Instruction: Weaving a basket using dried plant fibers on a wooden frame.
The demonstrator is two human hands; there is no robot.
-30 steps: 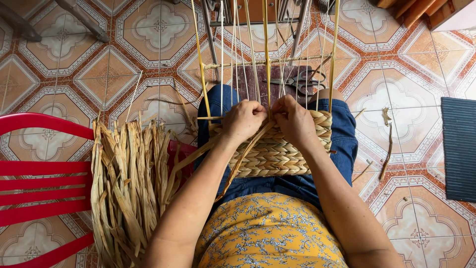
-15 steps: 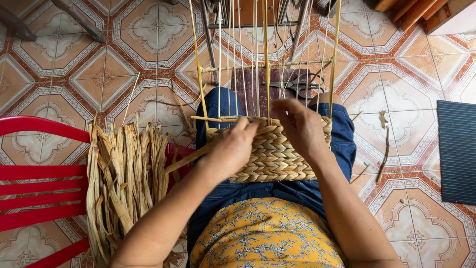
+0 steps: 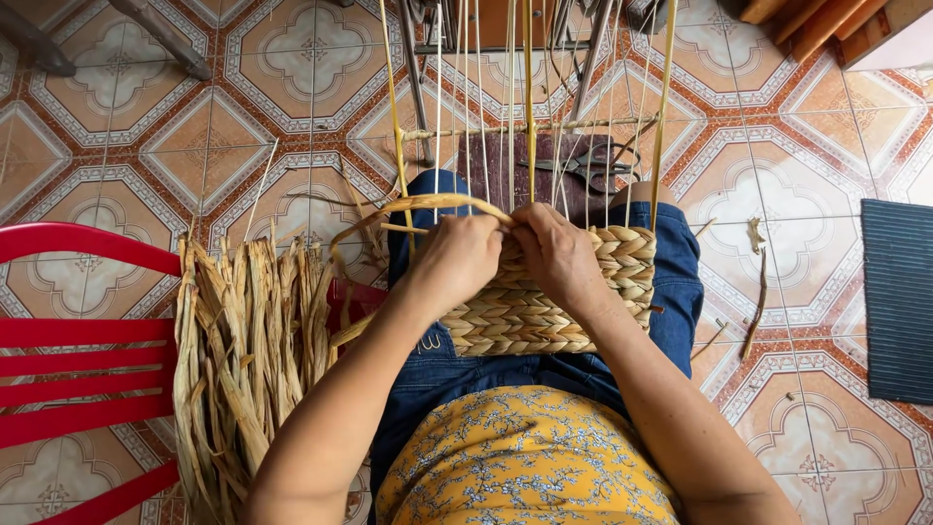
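Woven straw mat (image 3: 544, 316) lies across the person's lap, over the blue jeans (image 3: 680, 292), its braided rows running side to side and its upper edge meeting the upright strands (image 3: 530, 97) that rise toward the top of the view. The left hand (image 3: 457, 258) is closed on a flat straw strip (image 3: 428, 204) that arcs out to the left, and the right hand (image 3: 559, 255) pinches at the same spot on the mat's top row, the two hands touching. A loose bundle of dried straw (image 3: 248, 360) rests on the red chair (image 3: 68, 369) just beside the left arm. Scissors (image 3: 588, 165) lie beyond the strands on a dark mat.
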